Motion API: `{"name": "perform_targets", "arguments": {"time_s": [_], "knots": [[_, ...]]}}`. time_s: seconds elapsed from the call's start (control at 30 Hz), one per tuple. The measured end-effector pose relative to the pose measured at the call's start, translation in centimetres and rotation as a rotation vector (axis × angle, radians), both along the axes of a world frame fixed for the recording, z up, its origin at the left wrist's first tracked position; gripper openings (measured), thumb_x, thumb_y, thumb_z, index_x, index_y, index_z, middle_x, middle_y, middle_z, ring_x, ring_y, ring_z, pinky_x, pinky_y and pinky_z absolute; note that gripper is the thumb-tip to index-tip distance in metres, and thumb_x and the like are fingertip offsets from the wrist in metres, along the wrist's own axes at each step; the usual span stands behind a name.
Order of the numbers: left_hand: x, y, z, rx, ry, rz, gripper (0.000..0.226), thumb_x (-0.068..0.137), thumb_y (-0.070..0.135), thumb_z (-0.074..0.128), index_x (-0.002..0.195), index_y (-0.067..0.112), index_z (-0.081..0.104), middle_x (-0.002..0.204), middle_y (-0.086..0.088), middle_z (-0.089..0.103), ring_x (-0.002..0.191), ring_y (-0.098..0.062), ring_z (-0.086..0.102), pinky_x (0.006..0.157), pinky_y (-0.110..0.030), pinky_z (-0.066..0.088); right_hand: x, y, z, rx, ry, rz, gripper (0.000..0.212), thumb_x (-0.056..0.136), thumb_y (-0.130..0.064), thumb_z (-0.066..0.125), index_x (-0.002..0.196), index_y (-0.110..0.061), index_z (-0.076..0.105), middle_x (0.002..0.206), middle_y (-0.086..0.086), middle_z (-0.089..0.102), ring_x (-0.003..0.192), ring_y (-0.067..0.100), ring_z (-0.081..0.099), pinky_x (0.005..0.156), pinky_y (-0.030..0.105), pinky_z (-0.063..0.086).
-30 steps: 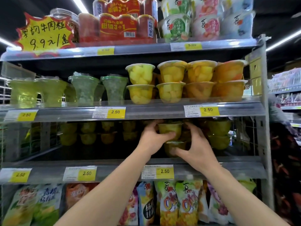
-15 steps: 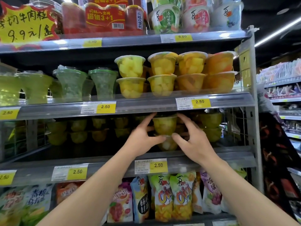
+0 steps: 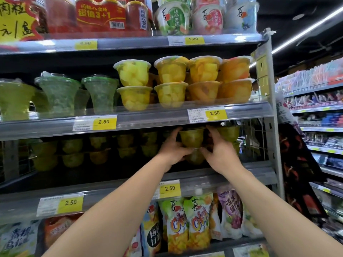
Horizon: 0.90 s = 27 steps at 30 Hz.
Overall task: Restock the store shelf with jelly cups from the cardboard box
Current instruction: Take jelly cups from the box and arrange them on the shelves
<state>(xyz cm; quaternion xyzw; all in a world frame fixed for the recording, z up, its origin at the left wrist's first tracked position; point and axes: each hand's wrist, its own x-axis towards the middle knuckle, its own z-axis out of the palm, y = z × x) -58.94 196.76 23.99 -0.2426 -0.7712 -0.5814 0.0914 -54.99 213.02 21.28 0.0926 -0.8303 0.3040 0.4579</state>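
Supermarket aisle, grey metal shelving, dim under the upper boards; only one view, the head camera.

Head view: both arms reach into the third shelf (image 3: 219, 175) down, behind the 2.50 price tags. A yellow-green jelly cup (image 3: 192, 137) sits on top of a lower cup (image 3: 194, 157), making a stack of two, with more cups (image 3: 96, 149) stacked in rows to the left and one stack (image 3: 229, 133) just beside it on the right. Left hand (image 3: 173, 150) grips the stack from the left, thumb under the upper cup's base, fingers going up its far side. Right hand (image 3: 220, 148) grips from the right, fingers curled round the upper cup's wall. Both hands are clamped on the stack, not apart.

Change over the last second: the hands and the stack have shifted rightward and slightly deeper into the shelf, closing toward the neighbouring stack; the camera has also moved in and tilted. Grip unchanged, no release yet.

Judgement: the stack is being seated and aligned, placement nearly done. Cardboard box not in view. Risk: upper cup could slide off the lower one if one hand lets go first.

Shelf above holds pineapple and peach cups (image 3: 170, 81); bagged jelly (image 3: 187, 221) hangs below.
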Motion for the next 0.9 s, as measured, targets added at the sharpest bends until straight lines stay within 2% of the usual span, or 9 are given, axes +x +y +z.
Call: {"name": "perform_targets", "arguments": {"time_s": [0.07, 0.13, 0.27, 0.4, 0.47, 0.53, 0.73, 0.83, 0.9], "knots": [[-0.4, 0.9, 0.1, 0.007, -0.002, -0.007, 0.088, 0.082, 0.003, 0.076, 0.149, 0.034, 0.029, 0.117, -0.007, 0.067, 0.109, -0.021, 0.064, 0.08, -0.033, 0.058, 0.2, 0.8, -0.2, 0.021, -0.014, -0.044, 0.072, 0.084, -0.022, 0.071, 0.148, -0.022, 0.037, 0.125, 0.015, 0.065, 0.104, 0.04, 0.063, 0.08, 0.044, 0.055], [-0.7, 1.7, 0.1, 0.005, 0.006, -0.018, 0.089, 0.081, 0.003, 0.077, 0.15, 0.034, 0.029, 0.123, -0.008, 0.065, 0.112, -0.022, 0.063, 0.079, -0.033, 0.057, 0.6, 1.7, -0.5, 0.042, -0.037, -0.095, 0.07, 0.084, -0.025, 0.07, 0.146, -0.024, 0.039, 0.121, 0.014, 0.066, 0.102, 0.041, 0.064, 0.078, 0.044, 0.055], [-1.5, 3.0, 0.2, 0.006, 0.025, -0.023, 0.092, 0.079, 0.004, 0.079, 0.15, 0.035, 0.029, 0.129, -0.011, 0.062, 0.116, -0.026, 0.061, 0.081, -0.035, 0.057, 1.7, 2.8, -0.8, 0.055, -0.102, -0.172, 0.065, 0.087, -0.03, 0.067, 0.146, -0.026, 0.039, 0.135, 0.009, 0.057, 0.112, 0.038, 0.059, 0.083, 0.042, 0.053], [-1.3, 3.5, 0.2, -0.067, 0.054, 0.067, 0.1, 0.076, 0.02, 0.085, 0.153, 0.037, 0.023, 0.131, -0.003, 0.064, 0.12, -0.022, 0.06, 0.101, -0.045, 0.051, 2.9, 3.7, -1.0, 0.069, -0.189, -0.194, 0.062, 0.087, -0.035, 0.063, 0.144, -0.028, 0.039, 0.137, 0.009, 0.053, 0.115, 0.038, 0.056, 0.087, 0.043, 0.051], [-0.4, 3.3, 0.4, -0.127, 0.06, 0.123, 0.103, 0.076, 0.028, 0.085, 0.155, 0.036, 0.019, 0.139, -0.001, 0.058, 0.126, -0.021, 0.055, 0.106, -0.041, 0.047, 3.5, 4.0, -1.1, 0.082, -0.215, -0.181, 0.06, 0.087, -0.036, 0.062, 0.142, -0.027, 0.041, 0.136, 0.008, 0.052, 0.115, 0.038, 0.056, 0.087, 0.042, 0.05], [0.7, 2.8, 0.6, -0.185, 0.068, 0.182, 0.105, 0.075, 0.031, 0.085, 0.156, 0.032, 0.018, 0.146, 0.0, 0.051, 0.132, -0.02, 0.049, 0.107, -0.032, 0.042, 4.2, 4.3, -1.1, 0.097, -0.23, -0.157, 0.058, 0.088, -0.037, 0.062, 0.141, -0.025, 0.043, 0.135, 0.008, 0.053, 0.116, 0.037, 0.055, 0.088, 0.043, 0.05], [6.9, 0.2, 0.1, -0.297, 0.134, 0.346, 0.085, 0.082, 0.029, 0.077, 0.154, 0.027, 0.031, 0.145, -0.002, 0.052, 0.129, -0.022, 0.052, 0.1, -0.026, 0.044, 7.4, 4.1, -1.4, 0.129, -0.262, -0.057, 0.058, 0.09, -0.037, 0.061, 0.141, -0.018, 0.044, 0.134, 0.004, 0.051, 0.122, 0.029, 0.047, 0.097, 0.038, 0.041], [11.0, -1.5, -1.4, -0.34, 0.188, 0.394, 0.074, 0.085, 0.03, 0.072, 0.151, 0.023, 0.038, 0.147, -0.001, 0.051, 0.134, -0.018, 0.048, 0.109, -0.029, 0.039, 10.1, 2.6, -2.5, 0.141, -0.298, 0.021, 0.061, 0.092, -0.035, 0.06, 0.147, -0.018, 0.04, 0.146, 0.0, 0.044, 0.134, 0.022, 0.039, 0.108, 0.035, 0.035], [13.9, -2.7, -3.0, -0.336, 0.164, 0.366, 0.072, 0.086, 0.031, 0.072, 0.15, 0.025, 0.04, 0.147, 0.001, 0.051, 0.134, -0.015, 0.048, 0.111, -0.033, 0.039, 11.8, 1.3, -3.8, 0.152, -0.32, 0.052, 0.061, 0.092, -0.036, 0.061, 0.147, -0.019, 0.04, 0.146, -0.002, 0.044, 0.134, 0.019, 0.04, 0.109, 0.034, 0.035]]}}
